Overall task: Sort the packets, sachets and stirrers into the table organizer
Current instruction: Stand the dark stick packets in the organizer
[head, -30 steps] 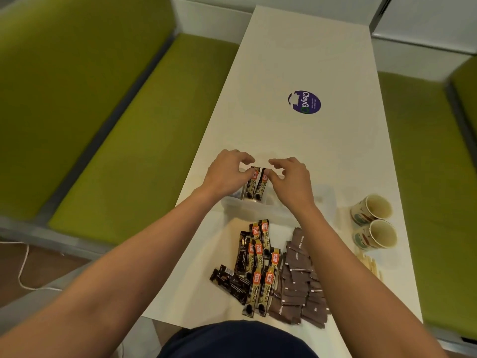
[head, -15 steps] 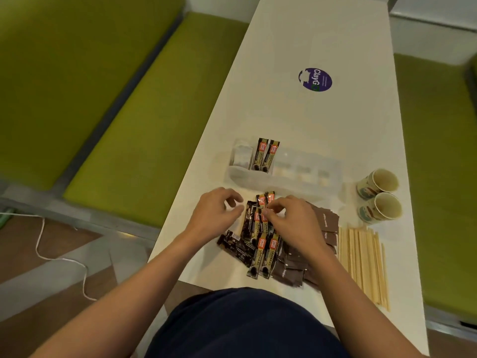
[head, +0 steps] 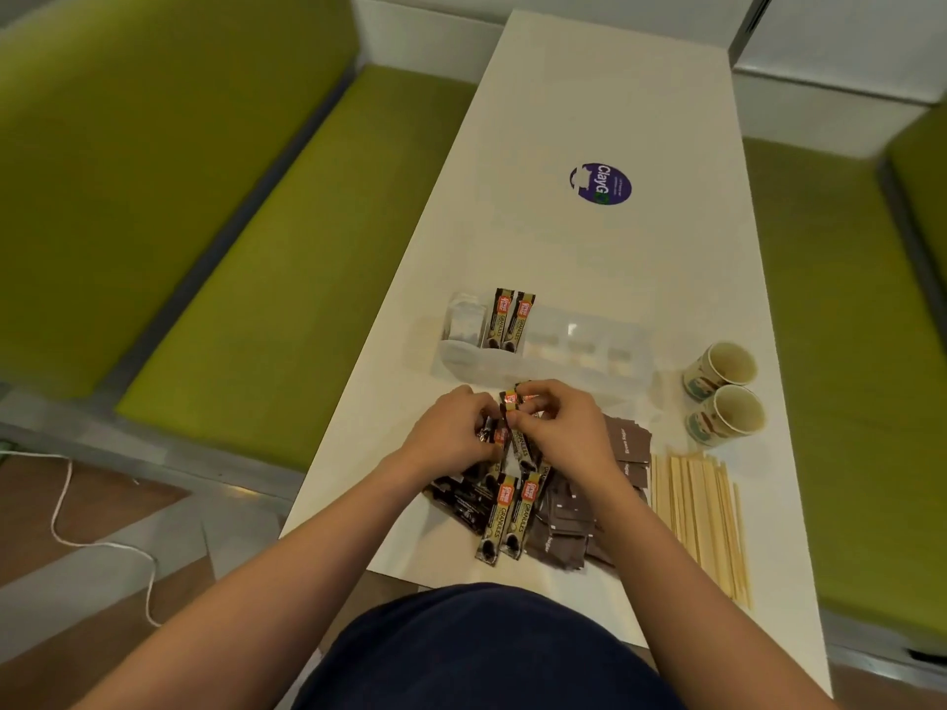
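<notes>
A clear plastic organizer (head: 589, 345) stands across the white table (head: 589, 94); two coffee stick packets (head: 507, 320) stand upright in a compartment near its left end. In front of it lies a pile of coffee stick packets (head: 507, 520), beside a heap of brown sugar sachets (head: 563, 525) and a row of wooden stirrers (head: 702, 515). My left hand (head: 451, 438) and my right hand (head: 558, 427) meet above the pile, each pinching coffee stick packets (head: 512, 407) lifted from it.
Two paper cups (head: 725, 392) stand right of the organizer. A purple round sticker (head: 600, 184) sits further up the table. Green benches (head: 205, 222) flank the table on both sides. A white cable (head: 61, 525) lies on the floor at left.
My hands left the organizer, where two packets now stand, and came back to the pile. They have closed on coffee stick packets there and raised them slightly.
</notes>
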Action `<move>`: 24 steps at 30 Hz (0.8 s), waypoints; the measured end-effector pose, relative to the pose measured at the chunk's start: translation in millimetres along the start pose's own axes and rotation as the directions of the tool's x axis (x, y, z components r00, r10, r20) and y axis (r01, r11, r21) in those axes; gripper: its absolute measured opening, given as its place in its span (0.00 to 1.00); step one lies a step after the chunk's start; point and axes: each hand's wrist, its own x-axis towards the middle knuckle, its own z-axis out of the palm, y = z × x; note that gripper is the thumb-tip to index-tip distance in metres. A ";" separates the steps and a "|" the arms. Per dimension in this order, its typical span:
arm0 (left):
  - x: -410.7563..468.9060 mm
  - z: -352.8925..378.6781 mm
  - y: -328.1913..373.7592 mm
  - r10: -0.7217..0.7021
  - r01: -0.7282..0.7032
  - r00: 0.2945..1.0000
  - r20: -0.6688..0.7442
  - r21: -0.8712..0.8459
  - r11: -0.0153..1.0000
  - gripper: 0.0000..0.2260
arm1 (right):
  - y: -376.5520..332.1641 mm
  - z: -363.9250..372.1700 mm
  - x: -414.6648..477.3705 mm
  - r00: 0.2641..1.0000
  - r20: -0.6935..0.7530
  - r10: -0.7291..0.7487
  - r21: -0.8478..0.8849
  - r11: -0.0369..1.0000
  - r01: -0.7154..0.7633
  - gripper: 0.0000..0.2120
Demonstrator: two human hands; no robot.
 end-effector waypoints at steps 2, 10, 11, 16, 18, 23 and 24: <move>0.0 -2.7 0.3 0.008 -0.009 1.000 -0.019 -0.059 0.998 0.16 | -0.6 -6.0 -0.6 1.000 -0.023 -0.021 0.079 0.997 0.023 0.13; -1.8 -55.0 18.7 -0.051 -0.029 0.987 -0.152 -0.482 0.876 0.06 | -20.8 -46.7 1.7 0.981 -0.176 -0.083 0.295 0.946 0.133 0.08; 2.6 -65.8 22.3 -0.044 -0.060 0.978 -0.204 -0.477 0.877 0.05 | -23.0 -50.4 3.0 0.976 -0.201 -0.083 0.318 0.937 0.145 0.07; 45.1 -107.8 36.7 0.035 -0.176 0.918 -0.395 -0.327 0.928 0.01 | -29.9 -58.5 15.3 0.963 -0.254 -0.086 0.358 0.917 0.176 0.02; 64.1 -113.4 39.6 0.077 -0.190 0.912 -0.402 -0.250 0.949 0.02 | -30.9 -58.8 21.9 0.960 -0.258 -0.106 0.343 0.919 0.193 0.02; 102.5 -100.2 25.9 0.065 -0.092 0.949 -0.308 -0.072 0.993 0.03 | -35.0 -57.9 41.5 0.947 -0.282 -0.151 0.273 0.934 0.230 0.01; 106.0 -96.1 22.2 0.054 -0.067 0.953 -0.297 -0.033 0.997 0.04 | -36.9 -57.0 46.4 0.944 -0.283 -0.169 0.245 0.939 0.241 0.01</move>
